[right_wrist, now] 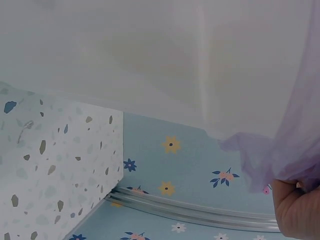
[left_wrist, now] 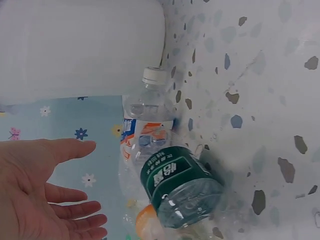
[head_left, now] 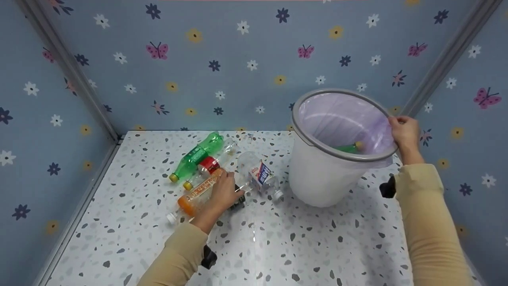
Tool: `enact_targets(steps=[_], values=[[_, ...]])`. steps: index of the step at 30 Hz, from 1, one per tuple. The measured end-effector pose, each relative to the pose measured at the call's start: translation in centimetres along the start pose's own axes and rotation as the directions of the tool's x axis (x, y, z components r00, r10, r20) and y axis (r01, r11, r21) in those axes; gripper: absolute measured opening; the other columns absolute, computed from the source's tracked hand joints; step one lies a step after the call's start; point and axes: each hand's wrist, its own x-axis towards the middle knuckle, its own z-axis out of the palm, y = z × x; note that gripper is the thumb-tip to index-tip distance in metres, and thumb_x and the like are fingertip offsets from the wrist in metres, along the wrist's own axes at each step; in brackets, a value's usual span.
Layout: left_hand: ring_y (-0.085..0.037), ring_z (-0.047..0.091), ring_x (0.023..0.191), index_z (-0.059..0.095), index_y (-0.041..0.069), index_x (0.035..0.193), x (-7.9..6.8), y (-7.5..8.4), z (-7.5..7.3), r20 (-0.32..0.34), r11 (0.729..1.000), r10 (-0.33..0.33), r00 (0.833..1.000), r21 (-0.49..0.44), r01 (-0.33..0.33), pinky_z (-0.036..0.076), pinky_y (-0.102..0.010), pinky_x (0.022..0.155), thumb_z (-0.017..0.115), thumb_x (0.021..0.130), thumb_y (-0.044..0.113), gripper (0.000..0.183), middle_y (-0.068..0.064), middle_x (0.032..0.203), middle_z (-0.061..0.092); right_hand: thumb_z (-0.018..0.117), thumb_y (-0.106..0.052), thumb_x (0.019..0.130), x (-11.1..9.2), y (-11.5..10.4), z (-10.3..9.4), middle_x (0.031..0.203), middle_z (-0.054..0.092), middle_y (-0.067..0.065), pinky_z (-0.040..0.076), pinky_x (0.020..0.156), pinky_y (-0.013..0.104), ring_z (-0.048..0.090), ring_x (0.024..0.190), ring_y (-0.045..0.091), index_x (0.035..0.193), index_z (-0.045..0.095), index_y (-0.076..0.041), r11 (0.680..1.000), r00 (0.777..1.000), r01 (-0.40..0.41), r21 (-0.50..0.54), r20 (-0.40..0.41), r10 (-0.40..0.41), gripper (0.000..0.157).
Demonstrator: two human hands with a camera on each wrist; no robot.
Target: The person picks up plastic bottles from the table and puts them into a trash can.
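Note:
My left hand reaches over a cluster of plastic bottles, its fingers extended beside a clear bottle with a dark green label. Around it lie a bottle with an orange end, a red-labelled one, a green one with a yellow cap and a clear one with a blue, white and orange label. My right hand grips the grey rim of a white waste bin, tilted toward me. A purple bag lines it, and a green bottle shows inside.
The speckled white table meets flowered blue walls at the back and both sides. A white bottle cap shows at the near left of the cluster.

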Motion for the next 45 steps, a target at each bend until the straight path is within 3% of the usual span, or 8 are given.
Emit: enact_targets(steps=[9,16,24,32,39,45], values=[[-0.037,0.045,0.103,0.047,-0.01,0.117,-0.9,-1.8,1.9,0.024,0.999,-0.038,0.999,-0.015,0.038,0.039,-0.046,0.086,0.078,0.065,0.017,0.066,-0.023,0.112,0.046,0.034,-0.035,0.092,0.1,0.0,0.0,0.115,0.045,0.018,0.039,0.07,0.023,0.043,0.084,0.014,0.126,0.044,0.004,1.0,1.0,0.002,-0.009,-0.01,-0.002,0.053],[-0.037,0.038,0.113,0.043,-0.006,0.123,-1.6,-2.8,3.0,0.051,0.997,-0.079,0.996,-0.005,0.079,0.036,-0.052,0.086,0.079,0.064,0.017,0.073,-0.022,0.127,0.036,0.034,-0.036,0.093,0.1,-0.1,-0.1,0.114,0.044,0.016,0.04,0.066,0.02,0.043,0.082,0.012,0.128,0.043,0.002,1.0,1.0,-0.003,-0.017,0.002,0.003,0.053],[-0.04,0.039,0.111,0.042,-0.007,0.124,-2.2,-3.3,4.1,-0.003,0.997,-0.067,0.998,0.042,0.067,0.035,-0.054,0.087,0.08,0.06,0.012,0.077,-0.024,0.134,0.031,0.034,-0.036,0.093,0.0,0.0,0.0,0.118,0.044,0.019,0.04,0.074,0.025,0.043,0.089,0.016,0.128,0.042,0.004,1.0,1.0,0.007,-0.006,-0.003,-0.007,0.054],[-0.037,0.046,0.099,0.046,-0.006,0.121,-2.7,-3.7,5.3,-0.101,0.98,-0.022,0.995,0.194,0.041,0.04,-0.049,0.077,0.078,0.062,0.007,0.069,-0.023,0.121,0.044,0.036,-0.034,0.092,0.1,0.1,0.2,0.113,0.046,0.018,0.038,0.069,0.023,0.043,0.08,0.011,0.124,0.046,0.005,1.0,0.999,0.021,-0.014,-0.035,-0.021,0.051],[-0.036,0.042,0.109,0.043,-0.004,0.125,-2.6,-4.0,5.4,-0.058,0.976,-0.062,0.996,0.207,0.073,0.037,-0.05,0.085,0.066,0.072,-0.002,0.058,-0.02,0.132,0.037,0.035,-0.033,0.093,0.0,0.0,0.4,0.115,0.046,0.019,0.039,0.07,0.024,0.044,0.084,0.014,0.124,0.045,0.005,1.0,0.999,0.002,-0.014,-0.039,-0.003,0.05],[-0.036,0.041,0.111,0.044,-0.004,0.125,-2.7,-4.1,5.4,-0.078,0.98,-0.063,0.995,0.182,0.076,0.037,-0.05,0.086,0.068,0.07,0.0,0.06,-0.019,0.135,0.034,0.035,-0.033,0.093,0.0,0.0,0.3,0.116,0.046,0.02,0.04,0.072,0.025,0.045,0.086,0.015,0.125,0.045,0.005,1.0,0.999,-0.002,-0.007,-0.04,0.002,0.05]])
